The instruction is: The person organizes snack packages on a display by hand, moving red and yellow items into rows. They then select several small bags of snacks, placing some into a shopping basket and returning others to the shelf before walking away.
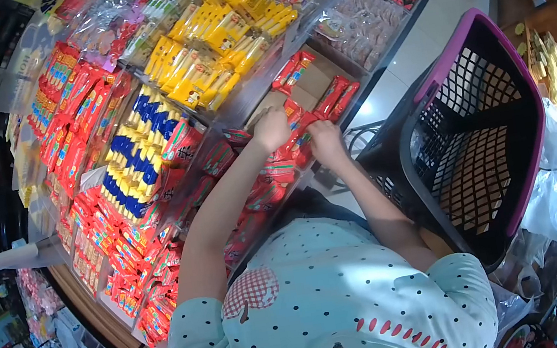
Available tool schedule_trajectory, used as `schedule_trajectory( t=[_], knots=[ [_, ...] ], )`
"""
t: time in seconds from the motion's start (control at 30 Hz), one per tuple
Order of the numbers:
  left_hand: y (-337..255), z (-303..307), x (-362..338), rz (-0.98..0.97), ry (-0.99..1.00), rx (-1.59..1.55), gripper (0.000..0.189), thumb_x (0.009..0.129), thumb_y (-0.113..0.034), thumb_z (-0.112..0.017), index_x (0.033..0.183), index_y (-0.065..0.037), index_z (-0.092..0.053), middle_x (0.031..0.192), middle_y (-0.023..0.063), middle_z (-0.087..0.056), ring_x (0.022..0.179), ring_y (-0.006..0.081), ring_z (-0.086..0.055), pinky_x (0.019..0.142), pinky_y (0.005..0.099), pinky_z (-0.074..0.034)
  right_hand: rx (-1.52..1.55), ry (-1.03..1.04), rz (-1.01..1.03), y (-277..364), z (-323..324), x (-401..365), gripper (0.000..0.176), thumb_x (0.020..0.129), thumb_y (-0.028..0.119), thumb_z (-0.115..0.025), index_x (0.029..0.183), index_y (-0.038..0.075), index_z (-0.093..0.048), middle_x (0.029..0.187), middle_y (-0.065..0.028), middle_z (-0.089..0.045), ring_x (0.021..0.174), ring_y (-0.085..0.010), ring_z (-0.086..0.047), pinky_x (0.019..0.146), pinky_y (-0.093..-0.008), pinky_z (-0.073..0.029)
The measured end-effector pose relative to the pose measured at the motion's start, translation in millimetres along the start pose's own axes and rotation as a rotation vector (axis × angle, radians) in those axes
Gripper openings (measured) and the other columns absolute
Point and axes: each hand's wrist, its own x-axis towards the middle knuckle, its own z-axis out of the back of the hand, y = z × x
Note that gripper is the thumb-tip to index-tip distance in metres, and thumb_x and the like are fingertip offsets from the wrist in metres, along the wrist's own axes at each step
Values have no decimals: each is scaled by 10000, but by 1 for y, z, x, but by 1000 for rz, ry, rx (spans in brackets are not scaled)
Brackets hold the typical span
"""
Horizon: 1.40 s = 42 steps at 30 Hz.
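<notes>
My left hand [272, 129] reaches into a clear-walled display bin [261, 108], its fingers curled against red snack packets [293, 110]. Just to its right, my right hand [326, 144] is closed at the edge of a red snack packet [304, 124] in the same bin. My fingertips are partly hidden, so the exact grip is hard to see. More red packets [339, 95] lie along the bin's right side, and another group [293, 71] sits at its far end. Brown cardboard [314, 86] shows between them.
A black mesh shopping basket [429, 173] with a purple rim stands close on my right. Yellow packets [191, 72] fill the bin beyond my hands. Blue-and-yellow packets [138, 152] and heaps of red snacks [114, 227] lie to the left. Plastic bags [553, 183] hang behind the basket.
</notes>
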Motion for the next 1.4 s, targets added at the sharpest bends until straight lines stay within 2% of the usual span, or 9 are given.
schedule_trajectory(
  t=[0.1,0.13,0.5,0.77,1.03,1.1,1.3,1.37,1.4],
  knots=[
    [0,-15,16,56,136,34,420,709,-120,-624,1074,51,-505,1102,268,-528,1034,373,-555,859,416,-481,-51,49,177,6,0,-12,171,658,90,-598,827,77,-621,844,-67,-571,893,-228,-558,761,-406,-381],
    [-4,-15,16,96,152,90,445,711,-133,-636,1093,46,-493,1121,258,-525,1044,373,-554,860,418,-483,-29,204,137,9,3,-14,189,698,116,-603,879,60,-617,957,-93,-581,941,-249,-570,861,-443,-353],
    [-10,-19,20,298,320,233,739,669,-265,-728,1241,27,-362,1207,235,-491,1117,363,-520,905,442,-467,-238,354,54,7,-4,6,215,748,250,-603,896,96,-625,988,-56,-584,924,-227,-594,764,-454,-376],
    [-16,-8,28,373,426,254,754,660,-182,-720,1273,23,-333,1208,241,-502,1133,348,-522,907,437,-464,-302,697,33,15,12,17,388,774,390,-607,1033,102,-633,1056,-86,-585,1028,-235,-563,862,-465,-352],
    [11,-6,33,238,476,152,941,587,-292,-812,1288,62,-294,1273,211,-475,1149,319,-518,947,373,-452,-418,762,9,22,5,19,480,793,470,-567,1145,146,-596,1175,-70,-569,1152,-232,-489,935,-456,-312],
    [12,2,28,194,435,136,953,603,-344,-801,1264,110,-287,1218,270,-505,1121,355,-530,938,379,-454,-465,787,52,23,5,22,508,794,486,-563,1181,158,-586,1179,-67,-570,1179,-248,-467,955,-466,-302],
    [5,31,26,172,499,-72,1003,610,-347,-776,1326,106,-240,1321,258,-419,1204,336,-468,985,362,-418,-486,891,48,25,2,32,554,817,577,-501,1079,117,-665,1180,-95,-579,1185,-258,-469,1002,-497,-271],
    [20,12,34,160,446,-120,971,612,-324,-764,1315,120,-261,1278,266,-451,1191,335,-475,956,343,-436,-427,973,-46,29,10,37,575,789,612,-527,1082,138,-671,1209,-90,-587,1225,-239,-454,1068,-523,-182],
    [18,19,29,49,322,-249,912,621,-305,-759,1294,101,-298,1227,256,-483,1125,319,-516,898,340,-463,-405,1039,-41,29,13,41,590,800,596,-508,1105,112,-650,1193,-137,-575,1175,-277,-494,1033,-530,-239]
  ],
)
